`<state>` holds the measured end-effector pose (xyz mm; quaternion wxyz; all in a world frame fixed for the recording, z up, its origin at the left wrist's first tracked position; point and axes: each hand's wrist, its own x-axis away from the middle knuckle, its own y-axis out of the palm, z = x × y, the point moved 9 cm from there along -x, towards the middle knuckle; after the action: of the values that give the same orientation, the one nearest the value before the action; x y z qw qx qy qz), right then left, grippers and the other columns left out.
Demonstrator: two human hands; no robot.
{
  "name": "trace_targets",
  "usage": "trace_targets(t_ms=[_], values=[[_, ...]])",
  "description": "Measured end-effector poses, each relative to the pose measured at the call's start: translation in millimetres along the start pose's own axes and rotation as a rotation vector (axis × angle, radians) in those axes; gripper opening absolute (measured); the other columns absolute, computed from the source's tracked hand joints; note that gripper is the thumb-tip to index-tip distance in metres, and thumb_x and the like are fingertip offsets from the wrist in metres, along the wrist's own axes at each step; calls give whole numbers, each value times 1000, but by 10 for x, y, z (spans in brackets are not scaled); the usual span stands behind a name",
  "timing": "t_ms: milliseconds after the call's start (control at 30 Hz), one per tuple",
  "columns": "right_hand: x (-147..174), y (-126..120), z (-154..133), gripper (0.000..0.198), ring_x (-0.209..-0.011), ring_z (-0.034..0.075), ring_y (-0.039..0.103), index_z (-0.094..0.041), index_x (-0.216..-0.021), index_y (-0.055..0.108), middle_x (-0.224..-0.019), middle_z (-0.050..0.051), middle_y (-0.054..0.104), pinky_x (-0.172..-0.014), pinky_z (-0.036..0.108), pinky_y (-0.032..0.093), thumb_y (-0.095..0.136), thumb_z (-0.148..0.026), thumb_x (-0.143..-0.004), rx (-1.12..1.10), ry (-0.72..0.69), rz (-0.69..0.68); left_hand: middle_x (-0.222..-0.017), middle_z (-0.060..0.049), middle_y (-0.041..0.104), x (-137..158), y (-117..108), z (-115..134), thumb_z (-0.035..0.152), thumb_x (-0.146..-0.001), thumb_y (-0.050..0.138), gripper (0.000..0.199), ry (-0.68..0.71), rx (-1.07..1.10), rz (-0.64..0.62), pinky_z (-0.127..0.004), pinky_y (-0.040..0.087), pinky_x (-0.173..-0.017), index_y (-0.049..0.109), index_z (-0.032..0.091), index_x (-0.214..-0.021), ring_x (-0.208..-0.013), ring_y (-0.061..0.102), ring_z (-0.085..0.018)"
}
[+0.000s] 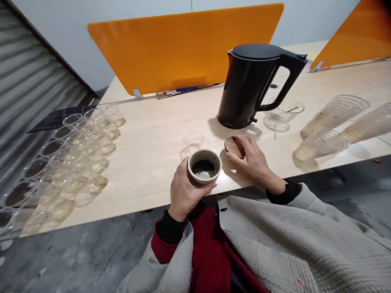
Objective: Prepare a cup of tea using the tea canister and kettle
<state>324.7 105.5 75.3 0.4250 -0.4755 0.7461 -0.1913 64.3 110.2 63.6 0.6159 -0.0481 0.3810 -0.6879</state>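
My left hand [183,189] is wrapped round a pale round canister [204,166] near the table's front edge. Dark loose bits, perhaps tea leaves, lie inside it, with a light patch of the bottom showing. My right hand [253,162] grips a round wooden lid [234,147] by its edge, just right of the canister and close to the tabletop. Behind the canister stands a small clear cup [193,141], its lower part partly hidden. A black electric kettle [249,87] stands beyond the lid, handle to the right, its top closed.
Rows of clear plastic cups [82,162] holding pale liquid cover the table's left end. Stacked clear cups [336,116] lie tilted at the right. A glass bowl [284,116] with a thin stick sits by the kettle. An orange partition [183,49] runs along the back.
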Motion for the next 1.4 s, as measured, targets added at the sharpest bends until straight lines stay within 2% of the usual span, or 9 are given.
trace_targets(t_ms=[267,333,467,633,767,867,967,1100,1400], values=[[65,147,235,71,-135,46,56,-22,-140,62,-147,21,60,-113,73,46,74,-62,-83,121,-33,-120,-137,-13,70,-10,-38,39,45,-66,99,97,34,-12,22,-52,61,-105,47,25,-145,-124,72,-35],[47,-26,370,73,-132,43,61,-23,-142,59,-145,20,62,-110,70,51,74,-65,-84,6,56,-24,-135,-13,71,-13,-51,46,45,-67,98,94,39,-13,27,-52,61,-105,48,25,-145,-124,72,-35],[2,-591,808,73,-95,28,74,-23,-147,49,-120,12,71,-87,54,66,72,-58,-87,-230,288,362,-134,-13,71,-11,-47,24,43,-66,98,95,27,-22,25,-54,61,-104,48,24,-144,-122,72,-36],[-283,-961,1321,78,-69,19,71,-20,-156,37,-97,2,68,-55,34,63,68,-41,-87,-399,430,588,-135,-13,70,-5,-37,-10,44,-66,98,95,9,-10,30,-54,61,-103,48,25,-145,-124,71,-37],[-577,-961,1595,58,-57,12,65,-19,-146,44,-86,-3,63,-43,23,54,63,-31,-93,-493,514,602,-136,-12,70,-1,-35,-27,46,-66,97,95,-2,-5,31,-53,60,-104,49,25,-145,-124,71,-36],[-712,-932,1675,23,-54,9,63,-19,-118,57,-81,-4,61,-41,18,50,58,-28,-98,-522,532,613,-136,-12,70,4,-33,-39,48,-66,97,96,-7,-5,35,-52,60,-104,49,25,-145,-123,71,-36],[-747,-954,1667,9,-56,9,64,-20,-97,56,-76,-5,59,-41,17,50,54,-27,-102,-533,524,652,-136,-13,70,8,-30,-29,50,-65,97,97,15,-3,40,-53,60,-104,48,25,-145,-123,71,-36],[-659,-1090,1490,11,-56,8,64,-21,-95,54,-73,-6,58,-43,15,50,51,-26,-104,-553,485,718,-136,-13,70,15,-27,-26,51,-66,97,98,29,-6,41,-55,60,-103,48,25,-146,-122,72,-37],[-59,-1647,400,14,-53,9,63,-16,-101,61,-75,-3,62,-49,23,57,51,-24,-101,-471,70,850,-139,-15,69,25,-10,-44,48,-67,97,98,9,-10,33,-57,59,-104,47,25,-148,-124,70,-39]])
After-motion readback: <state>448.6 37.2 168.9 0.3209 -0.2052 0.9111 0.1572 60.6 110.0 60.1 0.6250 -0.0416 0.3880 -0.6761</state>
